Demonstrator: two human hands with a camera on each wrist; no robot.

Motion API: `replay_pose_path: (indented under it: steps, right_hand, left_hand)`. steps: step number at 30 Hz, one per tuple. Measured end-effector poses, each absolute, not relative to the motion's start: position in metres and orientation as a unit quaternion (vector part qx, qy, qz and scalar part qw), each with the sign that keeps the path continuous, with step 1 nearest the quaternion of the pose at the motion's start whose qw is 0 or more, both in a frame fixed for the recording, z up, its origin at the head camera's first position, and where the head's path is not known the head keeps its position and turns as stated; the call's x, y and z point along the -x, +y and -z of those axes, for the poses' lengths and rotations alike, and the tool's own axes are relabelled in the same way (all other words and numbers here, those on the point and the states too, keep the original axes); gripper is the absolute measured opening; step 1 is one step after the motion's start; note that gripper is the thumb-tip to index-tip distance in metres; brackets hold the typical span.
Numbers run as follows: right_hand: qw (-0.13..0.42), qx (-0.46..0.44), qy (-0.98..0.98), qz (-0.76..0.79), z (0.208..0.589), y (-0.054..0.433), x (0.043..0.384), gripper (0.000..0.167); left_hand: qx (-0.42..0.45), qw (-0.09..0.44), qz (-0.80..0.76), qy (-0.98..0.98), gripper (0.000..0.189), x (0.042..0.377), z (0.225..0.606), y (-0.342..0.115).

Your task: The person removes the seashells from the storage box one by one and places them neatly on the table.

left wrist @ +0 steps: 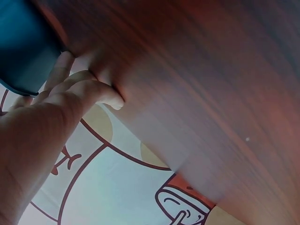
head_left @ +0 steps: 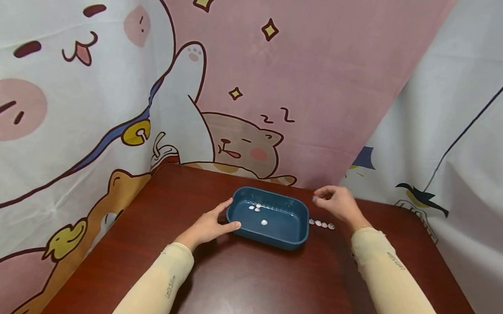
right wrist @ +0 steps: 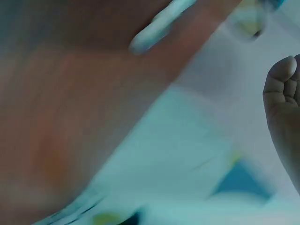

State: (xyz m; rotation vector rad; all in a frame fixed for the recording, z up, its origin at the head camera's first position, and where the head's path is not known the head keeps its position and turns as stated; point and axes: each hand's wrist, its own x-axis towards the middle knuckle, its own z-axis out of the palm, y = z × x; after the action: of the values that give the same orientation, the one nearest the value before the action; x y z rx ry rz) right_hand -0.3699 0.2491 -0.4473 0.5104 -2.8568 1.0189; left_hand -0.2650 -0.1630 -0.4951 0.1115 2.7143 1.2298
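A blue rectangular dish [head_left: 273, 238] sits on the table with several small whitish shells [head_left: 264, 222] on its floor. My left hand [head_left: 207, 226] holds the dish by its left end, thumb at the near rim and fingers along the outer wall. The left wrist view shows those fingers [left wrist: 70, 91] against the dish's side and the tabletop. Beyond the dish's right end, my right hand [head_left: 338, 204] is raised with thumb and fingertips together, pinching a small pale shell [head_left: 315, 198]. In the right wrist view the curled fingers [right wrist: 283, 75] hide what they hold.
Just right of the dish, several small shells [head_left: 325, 225] lie in a short row; they blur into a pale streak in the right wrist view. The dark red-brown wooden table [head_left: 261, 290] ends at a cartoon-printed curtain [head_left: 307, 74] at the back and sides.
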Motion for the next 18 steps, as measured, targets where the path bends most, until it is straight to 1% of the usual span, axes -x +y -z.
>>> replay_pose_path:
  steps: [2, 4, 7, 11, 18]
  right_hand:
    - [0.023, -0.126, -0.940, -0.317, 0.458, 0.286, 0.368, 0.027]
    - [0.002, -0.096, -0.948, -0.304, 0.473, 0.318, 0.363, 0.029]
    - [-0.031, -0.079, -0.952, -0.295, 0.496, 0.345, 0.354, 0.031]
    - [-0.044, -0.092, -0.951, -0.293, 0.514, 0.349, 0.351, 0.030]
    - [-0.065, -0.095, -0.949, -0.295, 0.513, 0.344, 0.353, 0.035]
  left_hand:
    - [-0.036, 0.082, -0.414, 0.906, 0.092, 0.264, 0.495, -0.164]
    - [-0.038, 0.082, -0.416, 0.905, 0.093, 0.264, 0.494, -0.164]
    - [-0.039, 0.082, -0.413, 0.906, 0.092, 0.264, 0.493, -0.163]
    - [-0.035, 0.079, -0.413, 0.906, 0.093, 0.264, 0.496, -0.164]
    - [-0.028, 0.085, -0.409, 0.908, 0.093, 0.264, 0.496, -0.161]
